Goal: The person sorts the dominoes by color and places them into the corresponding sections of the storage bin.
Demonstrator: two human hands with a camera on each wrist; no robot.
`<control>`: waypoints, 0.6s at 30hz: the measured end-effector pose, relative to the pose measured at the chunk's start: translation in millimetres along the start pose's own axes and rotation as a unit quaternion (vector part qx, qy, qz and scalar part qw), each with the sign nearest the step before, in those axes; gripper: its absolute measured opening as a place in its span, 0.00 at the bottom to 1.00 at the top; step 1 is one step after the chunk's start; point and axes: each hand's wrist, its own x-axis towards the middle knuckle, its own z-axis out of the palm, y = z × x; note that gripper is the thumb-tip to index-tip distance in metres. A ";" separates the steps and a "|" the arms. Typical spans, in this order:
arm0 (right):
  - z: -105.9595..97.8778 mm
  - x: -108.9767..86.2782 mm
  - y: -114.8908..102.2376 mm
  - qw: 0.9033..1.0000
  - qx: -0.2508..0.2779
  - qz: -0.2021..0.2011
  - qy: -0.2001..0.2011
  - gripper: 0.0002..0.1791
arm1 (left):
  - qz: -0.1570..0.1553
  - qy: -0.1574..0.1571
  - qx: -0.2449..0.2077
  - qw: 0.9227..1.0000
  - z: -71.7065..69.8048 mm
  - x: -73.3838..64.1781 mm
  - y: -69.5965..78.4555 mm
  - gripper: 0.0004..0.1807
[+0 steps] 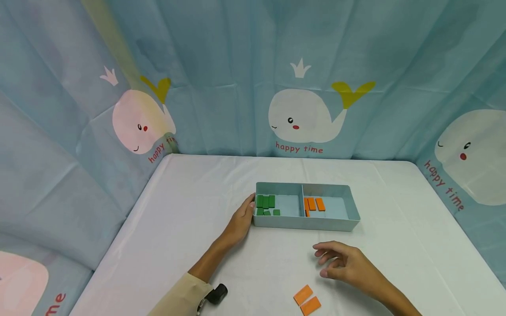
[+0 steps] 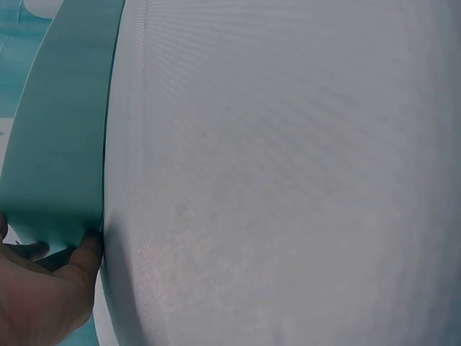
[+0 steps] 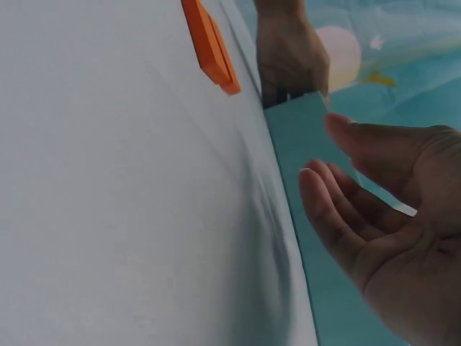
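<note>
A blue-grey two-compartment box (image 1: 308, 223) stands on the white table. My left hand (image 1: 239, 221) touches the box's left end wall; in the left wrist view its fingertips (image 2: 88, 249) are right at that end. Green tiles (image 1: 265, 201) lie in the left compartment, and orange tiles (image 1: 320, 204) lie in the right one near the divider. My right hand (image 1: 345, 265) hovers in front of the box with fingers loosely bent and nothing between them. Nearer to me, two loose orange tiles (image 1: 303, 295) lie side by side on the table, left of and below the right hand.
The white tablecloth (image 1: 189, 197) stretches out around the box. Light-blue curtains (image 1: 221, 118) printed with whales hang behind the table and at both sides. A black device (image 1: 217, 294) is worn at the left wrist, near a beige sleeve (image 1: 183, 295).
</note>
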 end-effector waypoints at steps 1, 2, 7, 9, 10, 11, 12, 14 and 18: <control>1.2 -0.7 0.2 1.000 0.005 0.000 -0.003 0.29 | 0.001 0.000 0.000 1.000 0.0 -0.1 0.1 0.31; 2.4 -1.4 0.3 1.000 0.008 0.002 -0.007 0.29 | 0.000 0.001 0.000 1.000 0.0 -0.2 0.0 0.31; 8.5 -5.1 1.2 1.000 0.010 0.008 -0.020 0.30 | 0.002 0.000 0.001 1.000 0.0 0.4 -0.4 0.31; 10.9 -6.5 1.9 1.000 0.005 0.004 -0.026 0.30 | 0.003 0.001 0.001 1.000 0.1 0.6 -0.7 0.31; 12.0 -7.1 2.2 1.000 0.001 0.001 -0.029 0.31 | 0.003 0.000 0.001 1.000 0.1 0.8 -0.9 0.31; 13.1 -7.7 2.5 0.999 -0.003 -0.003 -0.032 0.31 | 0.003 0.000 0.001 1.000 0.1 0.8 -0.9 0.31; 14.1 -8.1 2.6 0.999 -0.007 -0.008 -0.034 0.32 | 0.002 0.000 0.001 1.000 0.0 0.8 -0.8 0.31; 16.1 -9.1 2.6 0.999 -0.004 -0.008 -0.039 0.33 | 0.001 0.000 0.003 1.000 0.0 0.9 -0.8 0.31; 20.4 -11.2 1.8 0.998 0.018 0.015 -0.055 0.38 | -0.002 0.000 0.005 1.000 -0.1 0.4 -0.4 0.32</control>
